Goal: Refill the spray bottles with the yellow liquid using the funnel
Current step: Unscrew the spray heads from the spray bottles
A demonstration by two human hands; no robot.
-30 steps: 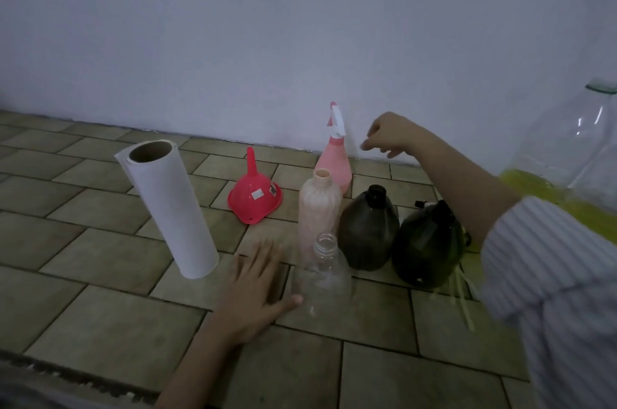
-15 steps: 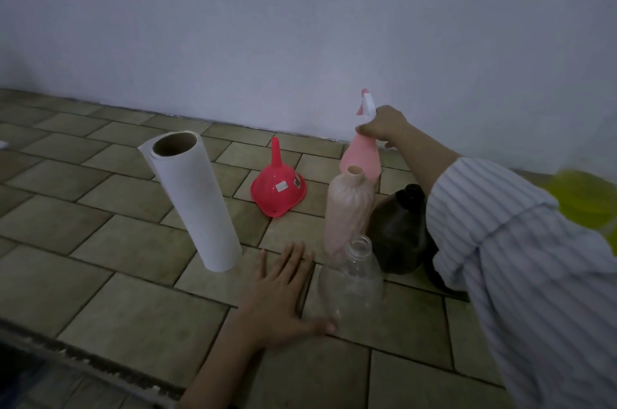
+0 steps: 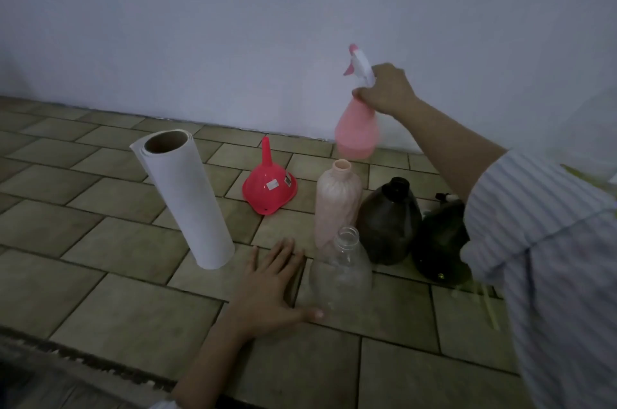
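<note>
- The pink spray bottle (image 3: 356, 128) is now off the floor, hanging in the air above the open-necked pale pink bottle (image 3: 337, 205); half a second ago it stood on the tiles near the wall.
- The right hand (image 3: 387, 89) has its fingers curled round the bottle's neck, just under the white trigger head, which is on and points left.
- The left hand (image 3: 270, 285) has not moved: fingers spread, palm flat on the floor (image 3: 100, 241), thumb tip just touching the base of the clear bottle (image 3: 340, 275).
- The red funnel (image 3: 268, 186) lies untouched, mouth down and spout up, between the paper roll (image 3: 187, 198) and the pale pink bottle, towards the wall.
- Two dark bottles (image 3: 389, 225) stand just right of the clear one, the farther one partly hidden by the sleeve.
- The yellow liquid shows only as a smear at the right edge of the view; its container cannot be made out.
- Judgement: the task is at its start. The lifted bottle probably needs its trigger head unscrewed before the funnel can go in, and nothing has been poured yet.
</note>
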